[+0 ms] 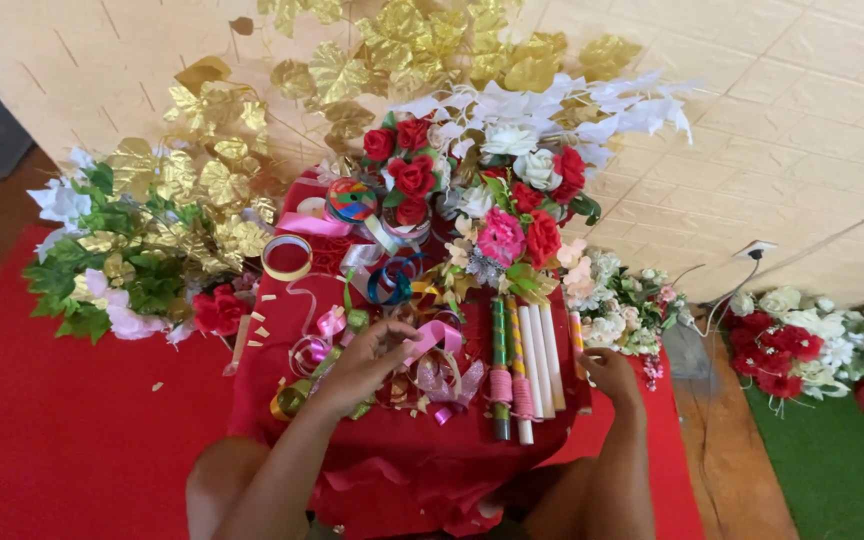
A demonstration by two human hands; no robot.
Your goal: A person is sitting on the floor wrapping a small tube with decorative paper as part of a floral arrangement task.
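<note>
My left hand (364, 362) reaches into a heap of curled ribbons (422, 365) on a small table covered in red cloth (392, 460), its fingers pinching a pink ribbon strip (430, 335). My right hand (612, 378) rests at the table's right edge, fingers curled beside a striped stick (577, 345). Between the hands lies a bouquet (512, 235) of red, pink and white artificial flowers, its wrapped stems (524, 365) bound with pink thread and pointing toward me.
Ribbon rolls (288, 257) and a multicoloured spool (352, 198) sit at the table's back. Gold leaf sprays (212, 180) and green foliage (102, 260) lie left on a red carpet (62, 430). More flower bunches (792, 340) lie right, near a wall socket (755, 249).
</note>
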